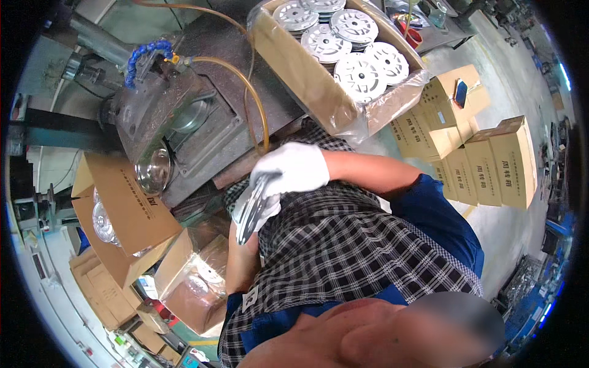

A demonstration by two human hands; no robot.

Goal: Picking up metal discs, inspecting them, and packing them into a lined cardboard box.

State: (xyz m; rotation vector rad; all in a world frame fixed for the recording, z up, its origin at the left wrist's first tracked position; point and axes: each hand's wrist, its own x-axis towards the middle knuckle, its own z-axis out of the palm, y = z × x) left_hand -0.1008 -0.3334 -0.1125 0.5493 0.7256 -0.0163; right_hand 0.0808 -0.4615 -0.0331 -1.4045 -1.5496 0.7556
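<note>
My right hand (297, 167), in a white glove, is closed on the upper edge of a few thin metal discs (250, 214), seen nearly edge-on. Below it my left hand (269, 211), also gloved, grips the same discs lower down, partly hidden behind them. They are held upright in front of my checked apron; how many there are I cannot tell. Left of the hands, a shiny round metal dish (153, 170) stands at the edge of the machine bed. A round metal piece (190, 116) sits in the machine.
An open carton (307, 92) of stacked slotted discs stands beyond my right arm. At left are an open carton (132, 202) and a lower one (184, 300), both holding metal parts. A blue segmented hose (130, 64) and an amber tube (257, 104) hang over the machine. Closed cartons (485, 165) stand at right.
</note>
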